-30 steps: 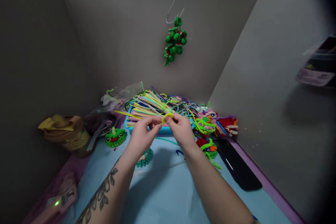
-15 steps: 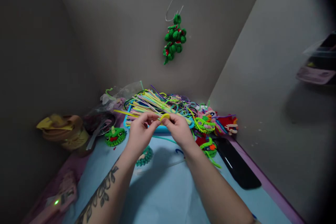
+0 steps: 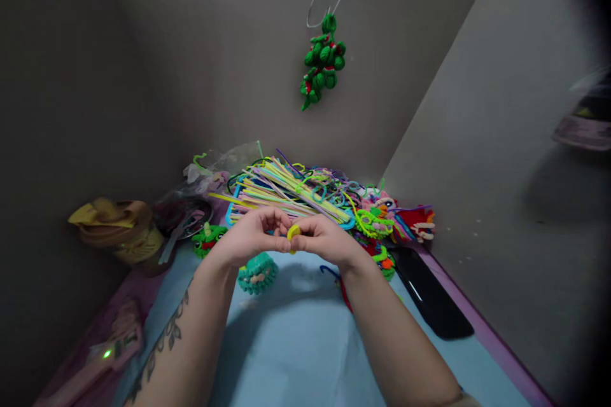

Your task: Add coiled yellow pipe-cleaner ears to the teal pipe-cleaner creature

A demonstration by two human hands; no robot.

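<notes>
Both hands meet just in front of the blue tray; a short yellow pipe cleaner, bent into a small curl, sits between their fingertips, held in the air above the blue mat. The left hand pinches the curl's left side, thumb and forefinger closed narrowly on it, the remaining fingers curled inward; the right hand pinches its right side in the same narrow grip. The backs of both hands are turned up and the wrists bend toward each other; the forearms run back from the tray toward the camera, the left one bearing a dark tattoo. The tray holds a pile of coloured pipe cleaners; a teal woven piece lies on the mat in front of the tray, below the left hand; a green toy sits at the tray's left front corner; a black phone lies to the right of the tray; a green ornament hangs on the wall above the tray.
</notes>
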